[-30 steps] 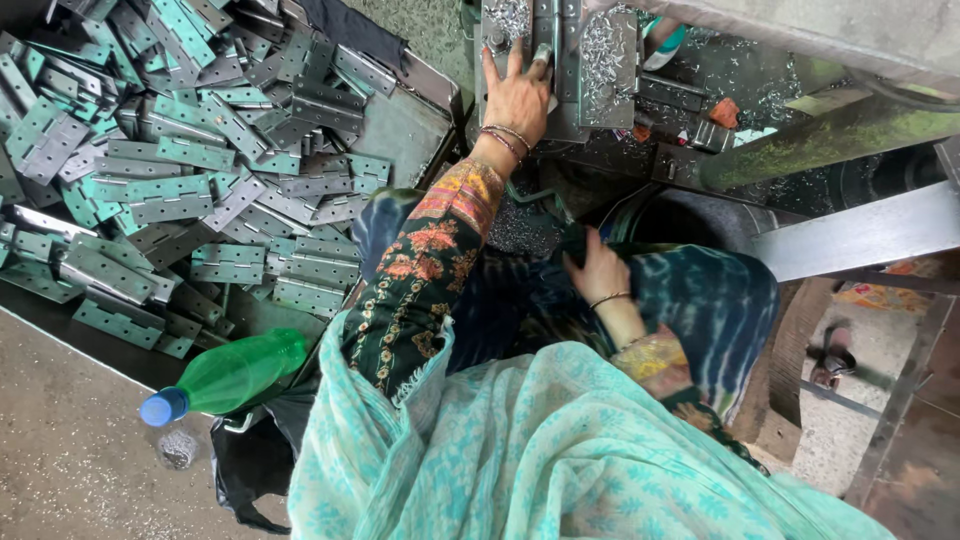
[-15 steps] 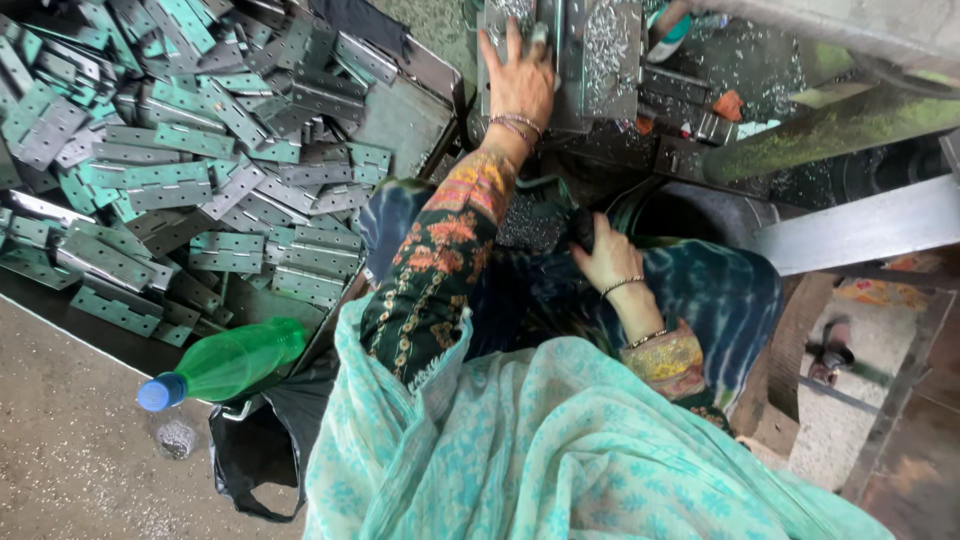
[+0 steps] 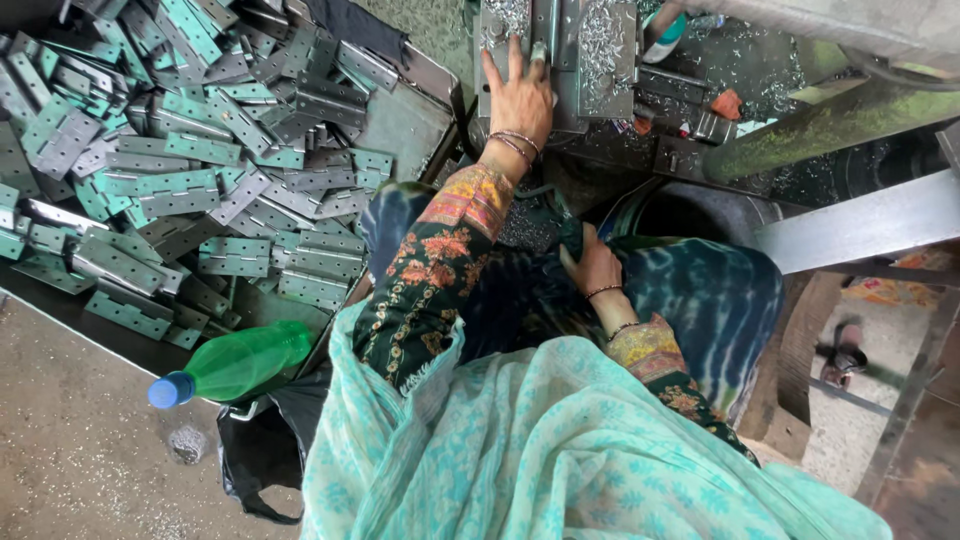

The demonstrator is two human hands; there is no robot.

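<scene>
L hand (image 3: 520,98) on metal fixture (image 3: 548,40), R hand (image 3: 592,268) prob. lap

Hinges (image 3: 200,190) heaped on metal tray (image 3: 405,125)

Big pile of green and grey metal hinges (image 3: 180,170) around 10 o'clock, green plastic bottle (image 3: 240,362) with blue cap at 8, black bag (image 3: 255,450) right below it.
</scene>
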